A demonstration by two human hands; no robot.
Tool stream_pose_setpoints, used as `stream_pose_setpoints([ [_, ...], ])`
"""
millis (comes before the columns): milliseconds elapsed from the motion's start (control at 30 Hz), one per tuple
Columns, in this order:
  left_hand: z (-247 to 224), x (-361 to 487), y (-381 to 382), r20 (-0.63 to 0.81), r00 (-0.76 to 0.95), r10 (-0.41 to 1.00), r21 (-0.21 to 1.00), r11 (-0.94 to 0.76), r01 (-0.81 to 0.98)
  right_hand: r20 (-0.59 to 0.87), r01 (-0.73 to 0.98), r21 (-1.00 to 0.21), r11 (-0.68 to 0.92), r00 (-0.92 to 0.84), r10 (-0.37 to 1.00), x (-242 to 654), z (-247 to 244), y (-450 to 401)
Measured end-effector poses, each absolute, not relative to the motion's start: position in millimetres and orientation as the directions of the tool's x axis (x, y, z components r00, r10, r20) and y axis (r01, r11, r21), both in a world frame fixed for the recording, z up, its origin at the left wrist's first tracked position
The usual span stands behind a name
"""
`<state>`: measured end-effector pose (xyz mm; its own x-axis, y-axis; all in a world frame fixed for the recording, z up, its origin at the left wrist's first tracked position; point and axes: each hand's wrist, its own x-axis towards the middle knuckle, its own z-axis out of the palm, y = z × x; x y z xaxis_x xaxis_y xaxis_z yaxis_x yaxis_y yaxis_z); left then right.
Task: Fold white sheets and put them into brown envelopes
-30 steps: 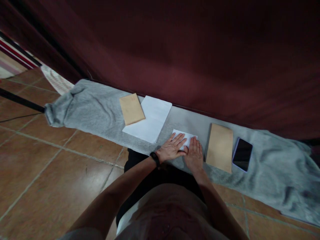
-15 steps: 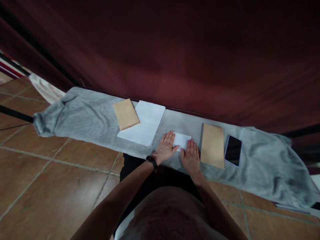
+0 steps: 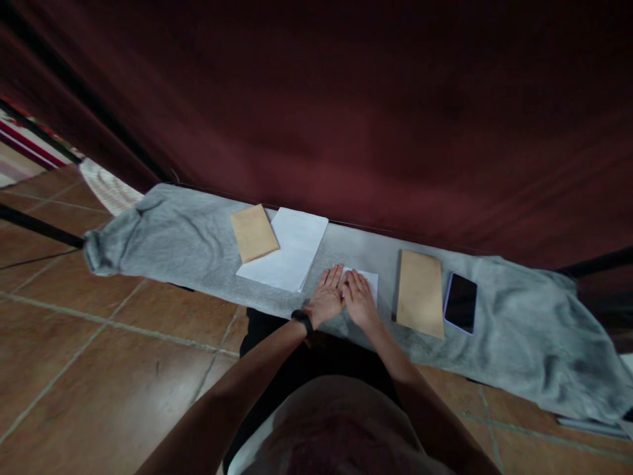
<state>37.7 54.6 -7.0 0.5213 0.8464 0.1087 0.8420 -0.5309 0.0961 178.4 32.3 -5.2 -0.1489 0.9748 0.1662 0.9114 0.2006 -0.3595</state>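
A small white piece of paper [image 3: 370, 282], apparently folded, lies on the grey cloth in front of me. My left hand [image 3: 325, 299], with a black band at the wrist, lies flat along the paper's left edge, fingers stretched out. Across the paper's left part rests my right hand [image 3: 361, 301], its fingers extended and its tips next to the left hand's thumb. The two hands hide the paper's left side and near edge.
Left of my hands are white sheets [image 3: 297, 247] with a brown envelope [image 3: 254, 232] overlapping them. Another brown envelope [image 3: 420, 292] and a dark-screened phone [image 3: 460, 302] lie to the right. A dark red curtain [image 3: 346, 145] hangs behind the cloth-covered surface [image 3: 182, 231].
My right hand has slid left across the paper, from its right edge to beside my left hand. The left hand stays at the left edge. The view has shifted slightly.
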Motion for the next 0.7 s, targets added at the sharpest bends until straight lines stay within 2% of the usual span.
stream_pose_setpoints([
  [333,-0.4,34.9,51.0,0.129,0.545,0.829,0.064,-0.555,0.829,0.160,0.943,-0.254,0.213,-0.177,0.971,182.1,-13.2,39.2],
  [700,-0.3,33.7,50.0,0.090,0.629,0.772,0.067,-0.634,0.770,0.238,0.965,-0.156,0.213,-0.172,0.956,201.8,-22.4,32.0],
])
